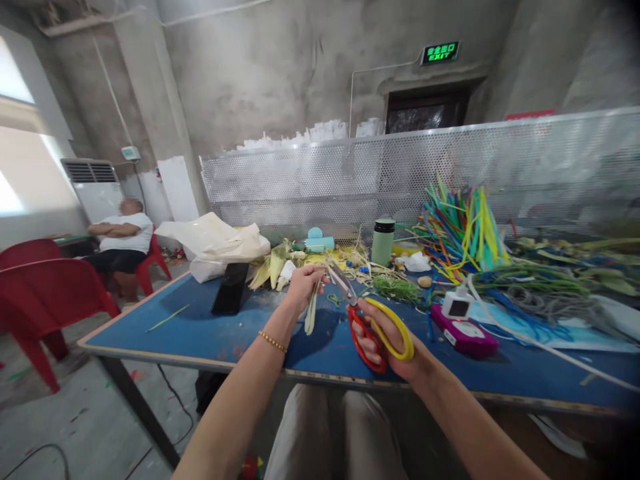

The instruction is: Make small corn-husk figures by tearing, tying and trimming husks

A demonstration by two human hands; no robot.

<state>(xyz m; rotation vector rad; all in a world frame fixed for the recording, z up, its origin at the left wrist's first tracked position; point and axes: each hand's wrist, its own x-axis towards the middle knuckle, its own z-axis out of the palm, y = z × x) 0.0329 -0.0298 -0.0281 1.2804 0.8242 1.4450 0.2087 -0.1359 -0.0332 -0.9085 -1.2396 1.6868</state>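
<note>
My left hand [303, 288], with a beaded bracelet at its wrist, pinches a pale green strip [311, 313] that hangs down in a loop over the blue table. What the strip is made of I cannot tell for certain; it looks like a dried leaf. In my right hand [385, 333] are scissors [391, 319] with one yellow and one red handle. Their blades are parted and point up and left toward the left fingertips. Whether the blades touch the strip is not clear.
A black phone [231, 288] lies left, near a white plastic bag [217, 241]. Behind my hands are leaf scraps and a green bottle [383, 243]. Right are colourful strips [470, 230] and a purple box [463, 332]. A person [125, 233] sits far left.
</note>
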